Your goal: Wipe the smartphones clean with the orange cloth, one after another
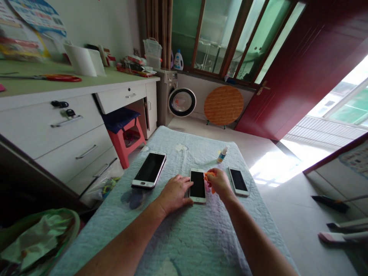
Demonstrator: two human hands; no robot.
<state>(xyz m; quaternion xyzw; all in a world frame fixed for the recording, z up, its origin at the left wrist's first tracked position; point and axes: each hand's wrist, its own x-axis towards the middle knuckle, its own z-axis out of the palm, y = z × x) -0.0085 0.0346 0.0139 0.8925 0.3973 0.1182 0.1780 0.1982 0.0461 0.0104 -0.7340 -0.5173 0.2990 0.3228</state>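
Observation:
A white smartphone (197, 186) with a dark screen lies face up on the cloth-covered table (178, 226). My left hand (176, 193) rests at its left side, fingers stretched out, fingertips touching the phone's edge. In my right hand (220, 183) an orange cloth (211, 177) is pinched, pressed against the phone's upper right edge. A larger phone (151, 168) lies to the left, and another white phone (239, 181) lies to the right. Beyond my right hand stands a small spray bottle (222, 154) with a white top.
At left is a white desk (80, 92) with drawers, and a red stool (126, 138) under it. A waste bin (75, 224) stands at lower left. Behind are a washing machine (165, 82) with its door open and a round wooden tabletop (223, 105). Brooms (330, 203) lie right.

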